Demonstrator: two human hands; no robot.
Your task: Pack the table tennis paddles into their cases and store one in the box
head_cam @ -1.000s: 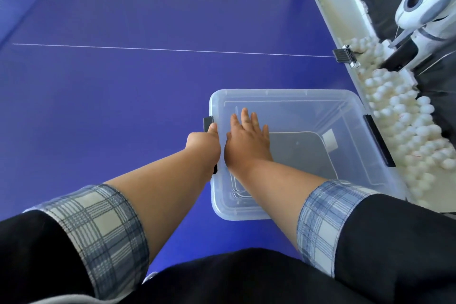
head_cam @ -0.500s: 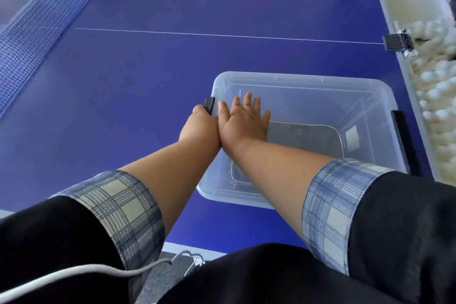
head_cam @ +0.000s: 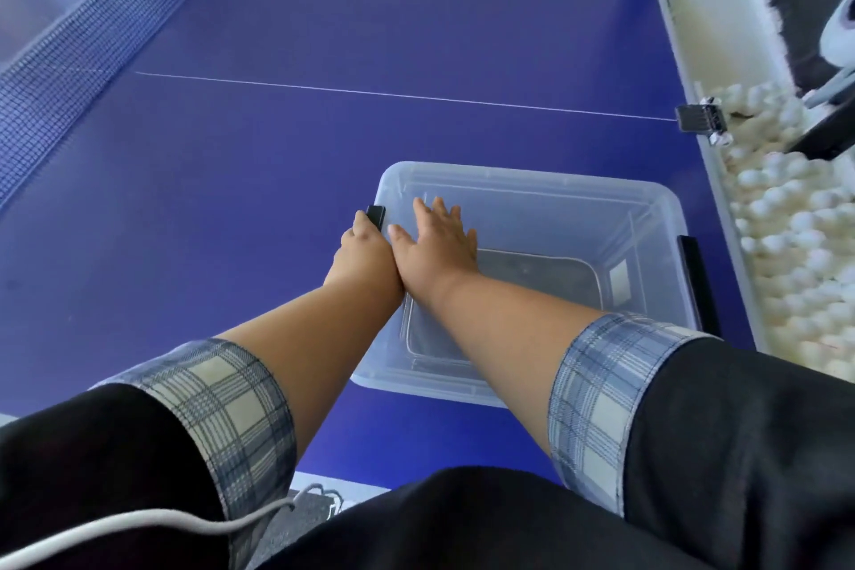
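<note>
Box point(head_cam: 532, 194), clear lidded plastic, light, stiff, slick: left hand point(head_cam: 365, 245) curled on 9 o'clock latch point(head_cam: 375, 214), right hand point(head_cam: 437, 241) flat, fingers spread on lid; lift by both end latches.

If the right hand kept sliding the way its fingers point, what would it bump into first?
Probably the far wall of the clear box. The right hand lies flat, seemingly on a see-through lid, fingers pointing away from the person. Depth is unclear, so it might slide over the rim.

blue table point(head_cam: 324, 37) | net point(head_cam: 92, 28) left | white balls point(head_cam: 796, 218) trough right
</note>
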